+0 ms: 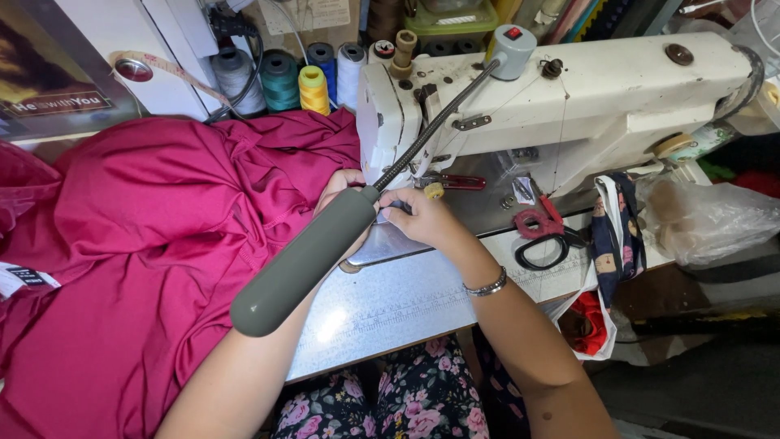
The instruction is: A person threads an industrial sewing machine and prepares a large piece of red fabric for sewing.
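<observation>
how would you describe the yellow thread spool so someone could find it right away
Start at the white sewing machine and look left of its head, to the row of thread spools standing behind the magenta fabric. The yellow spool stands in front, between the teal spool and the blue spool. It is the only yellow one and sits lowest.

**A crowded sewing corner**

A pale, glossy worktable (406, 313) catches a bright glare. Behind it, a white panel (122, 36) backs a row of thread cones (280, 80). Right of the table lies a crumpled clear plastic bag (711, 219), with dark floor (699, 390) below
</observation>
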